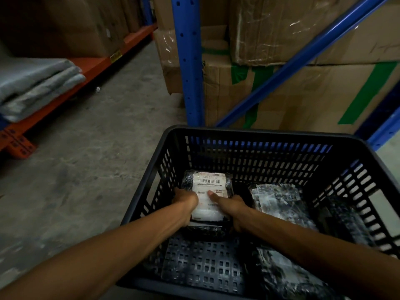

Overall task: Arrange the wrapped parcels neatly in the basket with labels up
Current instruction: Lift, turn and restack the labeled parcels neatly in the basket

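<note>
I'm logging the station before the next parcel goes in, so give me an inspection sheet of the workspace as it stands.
Surface: black slotted basket on a grey concrete floor; part of its perforated bottom is bare.
Job's things: labelled parcel at the far left of the basket, label and barcode up; second parcel to its right; third parcel at the near right. Their label sides are unclear.
Clutter: small white scrap on the floor.
Hands: left hand and right hand grip the labelled parcel's two sides.
Cables: nothing seen.
Surroundings: blue rack with cardboard boxes; orange shelf holding folded grey material.
</note>
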Demonstrator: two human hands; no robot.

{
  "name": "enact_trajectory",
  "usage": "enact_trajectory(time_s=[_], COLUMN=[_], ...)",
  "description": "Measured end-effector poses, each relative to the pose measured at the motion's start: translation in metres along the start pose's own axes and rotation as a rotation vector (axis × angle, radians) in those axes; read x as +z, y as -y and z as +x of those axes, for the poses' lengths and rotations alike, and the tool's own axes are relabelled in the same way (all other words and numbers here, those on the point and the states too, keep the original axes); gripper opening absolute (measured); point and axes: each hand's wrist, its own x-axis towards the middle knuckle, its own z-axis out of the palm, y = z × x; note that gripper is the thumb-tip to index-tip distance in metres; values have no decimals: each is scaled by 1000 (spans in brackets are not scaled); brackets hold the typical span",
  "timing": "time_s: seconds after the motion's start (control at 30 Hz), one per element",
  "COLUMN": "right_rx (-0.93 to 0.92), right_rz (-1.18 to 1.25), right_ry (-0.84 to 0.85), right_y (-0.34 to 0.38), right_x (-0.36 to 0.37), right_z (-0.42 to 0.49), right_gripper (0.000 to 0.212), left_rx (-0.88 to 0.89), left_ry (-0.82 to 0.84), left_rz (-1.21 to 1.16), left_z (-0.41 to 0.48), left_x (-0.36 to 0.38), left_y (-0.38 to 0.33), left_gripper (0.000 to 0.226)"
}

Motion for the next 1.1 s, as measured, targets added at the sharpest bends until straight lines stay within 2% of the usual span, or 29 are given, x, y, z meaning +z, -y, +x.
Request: enact_trajectory(time_s=[0.1,0.17,0.27,0.33,0.37,0.43,0.5,0.53,0.57,0.63,0.7,0.8,0.9,0.97,1.03,1.1], right_rx=[-17,-1,31,-12,-78,-316,-576,-671,-723,-674,-577,-484,-512,-528,-546,-573], right_rz=[-28,-50,-77,-124,-213,-544,-985,-1212,-1419,-1696,-1865,-2046,-1988,-1944,-1947,-1892], right_ry=[12,63,233,328,310,151,-8,-58,-96,-62,46,32,-133,-194,-206,-156], right_y=[0,5,14,26,35,55,70,71,67,46,15,-24,-40,-43,-46,-36], right_x=[-3,-5,-12,-26,-38,-72,-118,-140,-159,-188,-197,-193,-182,-175,-169,-173], right_z=[-6,-13,-24,-34,-42,-64,-88,-97,-103,-103,-89,-63,-44,-38,-36,-43], right_gripper=[93,82,58,43,33,15,13,14,25,63,86,95,89,82,74,77], left_rx=[12,28,67,114,167,327,634,827,995,1148,1162,1018,961,1001,1054,1064], left_ry=[14,19,50,10,-33,-90,-61,4,86,216,276,330,287,261,263,352], left_rz=[-83,-109,-31,94,221,513,721,834,954,1199,1462,1726,1747,1658,1571,1477], left_z=[-1,-4,-11,-17,-22,-44,-67,-76,-85,-94,-94,-89,-83,-78,-76,-77], left_x=[-4,-6,-14,-15,-13,-6,8,20,31,57,80,107,117,119,115,105], left_y=[-2,-4,-8,-14,-18,-30,-38,-39,-38,-30,-19,-13,-15,-14,-13,-19], left_gripper=[58,54,51,60,67,78,79,80,82,91,101,120,136,135,128,124])
